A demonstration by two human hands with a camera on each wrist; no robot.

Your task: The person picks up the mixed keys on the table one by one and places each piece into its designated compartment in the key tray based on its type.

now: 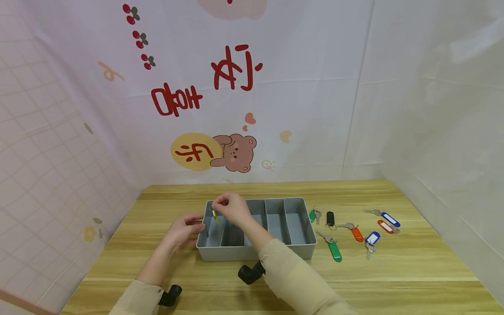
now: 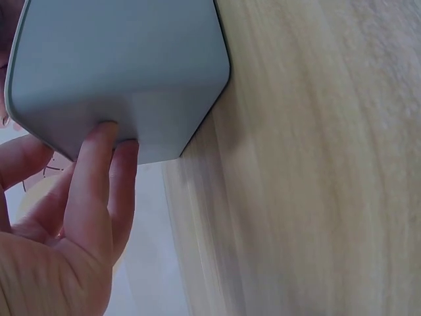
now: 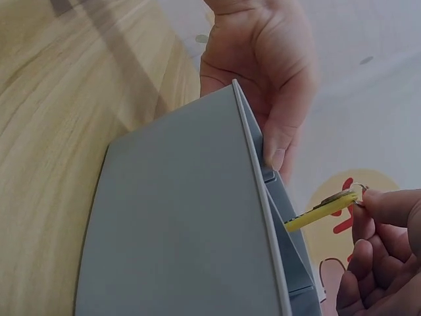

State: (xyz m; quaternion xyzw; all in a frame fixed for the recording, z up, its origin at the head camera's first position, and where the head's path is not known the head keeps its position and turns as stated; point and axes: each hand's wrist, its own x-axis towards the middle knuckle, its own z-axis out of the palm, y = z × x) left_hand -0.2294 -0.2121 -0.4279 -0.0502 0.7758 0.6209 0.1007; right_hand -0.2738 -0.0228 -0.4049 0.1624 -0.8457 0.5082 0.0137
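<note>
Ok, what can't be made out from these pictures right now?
Head: part of the inside of the grey box, hidden by the right hand.
Head: any writing on the red-framed tag, too small.
Left wrist: the rest of the box, cut off by the top edge.
Right wrist: the box's floor, hidden by its near side.

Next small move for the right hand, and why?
Probably lower the yellow key tag into the leftmost compartment: the right hand pinches it by its upper end there, and the left hand grips that end of the gray tray.
</note>
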